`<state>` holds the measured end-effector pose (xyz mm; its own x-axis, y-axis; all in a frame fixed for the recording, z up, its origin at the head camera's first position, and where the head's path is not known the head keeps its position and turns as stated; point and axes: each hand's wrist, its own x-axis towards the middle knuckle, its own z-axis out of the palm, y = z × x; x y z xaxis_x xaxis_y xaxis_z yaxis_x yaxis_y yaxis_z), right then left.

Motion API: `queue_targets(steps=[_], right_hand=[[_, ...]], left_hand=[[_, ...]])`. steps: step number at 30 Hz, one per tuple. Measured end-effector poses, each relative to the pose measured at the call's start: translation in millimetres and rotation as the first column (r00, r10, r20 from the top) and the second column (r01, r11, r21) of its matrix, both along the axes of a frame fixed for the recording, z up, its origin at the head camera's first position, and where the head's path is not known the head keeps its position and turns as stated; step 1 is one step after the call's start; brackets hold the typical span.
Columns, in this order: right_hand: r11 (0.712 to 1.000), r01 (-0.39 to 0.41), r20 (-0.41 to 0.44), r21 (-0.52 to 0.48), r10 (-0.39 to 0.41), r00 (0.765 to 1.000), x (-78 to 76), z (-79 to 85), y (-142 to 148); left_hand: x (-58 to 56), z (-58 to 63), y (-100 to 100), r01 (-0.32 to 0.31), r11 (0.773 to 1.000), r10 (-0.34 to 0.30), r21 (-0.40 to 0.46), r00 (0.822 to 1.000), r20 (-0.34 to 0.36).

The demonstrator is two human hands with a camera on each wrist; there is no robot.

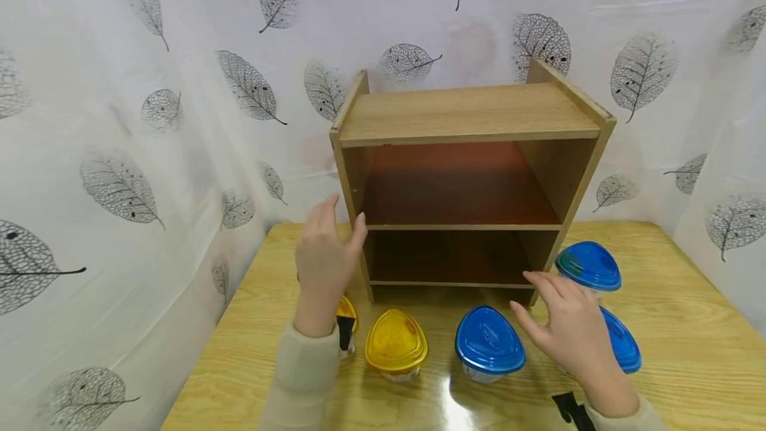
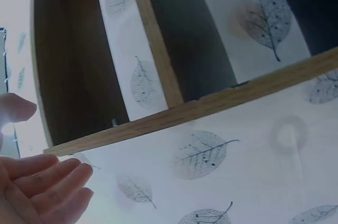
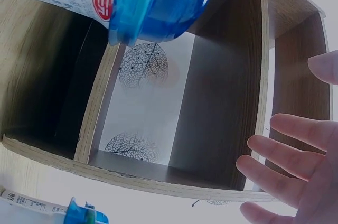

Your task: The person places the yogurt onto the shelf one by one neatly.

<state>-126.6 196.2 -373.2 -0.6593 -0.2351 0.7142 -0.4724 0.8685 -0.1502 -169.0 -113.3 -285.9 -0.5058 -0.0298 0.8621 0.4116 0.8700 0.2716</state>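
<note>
A small wooden shelf unit (image 1: 467, 115) stands on the table. My left hand (image 1: 326, 258) is raised beside its left side panel, fingers loosely extended, thumb apart, holding nothing. My right hand (image 1: 568, 321) hovers by the lower right of the shelf with fingers spread and nothing in them. Nearest to it is a clear container with a blue lid (image 1: 489, 341). Two more blue-lidded containers, one farther back (image 1: 589, 265) and one partly behind the hand (image 1: 625, 344), are at the right. A yellow-lidded container (image 1: 396, 344) sits left of centre; another yellow lid (image 1: 347, 314) is half hidden by my left wrist.
The shelf has an upper compartment (image 1: 461, 185) and a lower compartment (image 1: 449, 258), with no items visible in either. A light wood table (image 1: 239, 351) lies underneath. White sheeting with leaf prints (image 1: 179, 185) hangs behind and at both sides.
</note>
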Motion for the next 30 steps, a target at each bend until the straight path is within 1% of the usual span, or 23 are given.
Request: queue_targets(steps=[5, 8, 11, 14, 19, 24, 28, 30], right_hand=[[1.0, 0.003, 0.011, -0.003, -0.003, 1.0, 0.6, -1.5, 0], [1.0, 0.004, 0.016, -0.004, -0.004, 1.0, 0.9, -1.6, 0], [1.0, 0.006, 0.029, -0.003, -0.006, 1.0, 1.1, -1.7, 0], [1.0, 0.01, 0.045, -0.005, -0.01, 0.999, 1.6, -1.7, 0], [1.0, -0.001, 0.047, -0.028, 0.002, 0.999, 1.7, -2.2, -1], [0.999, -0.019, 0.062, -0.045, 0.022, 0.998, 2.0, -4.1, -1], [0.999, -0.013, 0.084, -0.045, 0.017, 0.996, 2.8, -5.5, -1], [0.999, -0.013, 0.09, -0.044, 0.017, 0.996, 2.6, -6.2, -1]], left_hand=[[-11.3, 0.1, -3, -0.034, 0.999, 0.034, 0.012, 0.998, 0.043], [-16.1, -0.5, -4, -0.047, 0.999, 0.045, 0.027, 0.996, 0.076], [-21.7, -2.3, -5, -0.042, 0.997, 0.034, 0.06, 0.992, 0.117], [-27.6, -4.2, -5, -0.023, 0.996, 0.009, 0.088, 0.989, 0.151], [-37.0, -6.3, -4, -0.004, 0.993, -0.017, 0.117, 0.985, 0.174], [-44.1, -8.9, -3, -0.012, 0.992, -0.014, 0.127, 0.979, 0.205], [-50.1, -16.0, -3, -0.027, 0.991, -0.005, 0.133, 0.971, 0.237], [-52.8, -19.9, -4, -0.023, 0.99, -0.011, 0.139, 0.97, 0.241]])
